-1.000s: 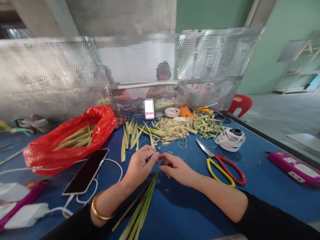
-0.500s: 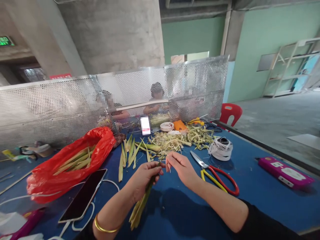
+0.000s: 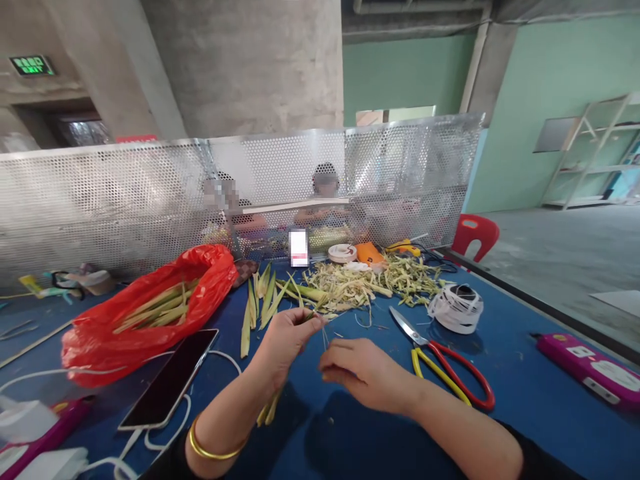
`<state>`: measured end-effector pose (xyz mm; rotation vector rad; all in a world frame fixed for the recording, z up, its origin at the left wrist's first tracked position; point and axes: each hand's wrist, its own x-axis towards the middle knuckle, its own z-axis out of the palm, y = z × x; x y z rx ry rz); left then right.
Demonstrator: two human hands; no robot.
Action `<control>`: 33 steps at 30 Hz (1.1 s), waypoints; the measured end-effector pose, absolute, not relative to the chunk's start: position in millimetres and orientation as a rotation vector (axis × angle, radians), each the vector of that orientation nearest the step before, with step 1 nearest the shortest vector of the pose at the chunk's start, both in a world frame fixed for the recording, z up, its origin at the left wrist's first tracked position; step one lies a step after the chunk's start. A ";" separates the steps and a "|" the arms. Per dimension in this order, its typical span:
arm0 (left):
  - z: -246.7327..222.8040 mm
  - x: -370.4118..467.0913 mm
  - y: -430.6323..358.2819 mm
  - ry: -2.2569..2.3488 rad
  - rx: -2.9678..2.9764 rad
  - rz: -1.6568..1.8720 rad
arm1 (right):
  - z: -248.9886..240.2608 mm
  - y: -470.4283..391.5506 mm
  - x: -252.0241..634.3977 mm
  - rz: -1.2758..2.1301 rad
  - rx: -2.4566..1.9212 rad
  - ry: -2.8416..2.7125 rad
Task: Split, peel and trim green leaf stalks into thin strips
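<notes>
My left hand pinches the top of a bundle of dry green-yellow leaf strips. The lower ends of the bundle show beneath my wrist, and the rest is hidden behind the hand. Thin pale threads hang at the pinched tip. Close by on the right and a little lower, my right hand has its fingers curled together; whatever they hold, if anything, is hidden. Red-and-yellow-handled scissors lie partly open to the right of that hand. Loose long leaves rest beyond my left hand.
A red plastic bag of leaves lies left, beside a phone with white cables. A heap of shredded strips sits ahead, before a perforated metal screen. White ribbon roll and purple device are right.
My right hand has moved down, away from the tip of the bundle and my left fingers. My left hand has risen slightly and turned, hiding more of the bundle. The camera view has shifted.
</notes>
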<state>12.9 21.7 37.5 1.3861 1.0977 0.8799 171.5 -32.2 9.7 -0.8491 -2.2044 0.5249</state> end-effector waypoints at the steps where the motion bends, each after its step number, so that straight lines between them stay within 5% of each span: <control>1: 39.8 9.6 22.8 1.120 1.453 0.926 | 15.8 -35.1 174.3 0.518 -0.871 -2.285; 5: 48.0 -6.4 28.4 1.264 1.721 1.105 | 14.8 -51.3 203.3 0.261 -1.371 -2.203; 9: 49.0 -17.6 34.4 1.385 1.870 1.229 | -35.1 -69.7 256.7 -0.269 -2.087 -1.916; 13: 45.4 -19.5 37.2 1.419 1.941 1.261 | -69.0 -79.4 292.7 -0.231 -2.166 -1.912; 20: 45.6 -23.0 37.1 1.428 2.007 1.338 | -43.4 -65.6 287.0 -0.035 -2.410 -1.813; 29: 41.1 -27.5 43.8 1.414 2.012 1.392 | -16.6 -96.7 237.9 1.314 -1.244 -1.021; 33: 40.1 -26.2 43.5 1.471 2.011 1.365 | -6.1 -100.9 178.0 1.616 -0.730 -0.815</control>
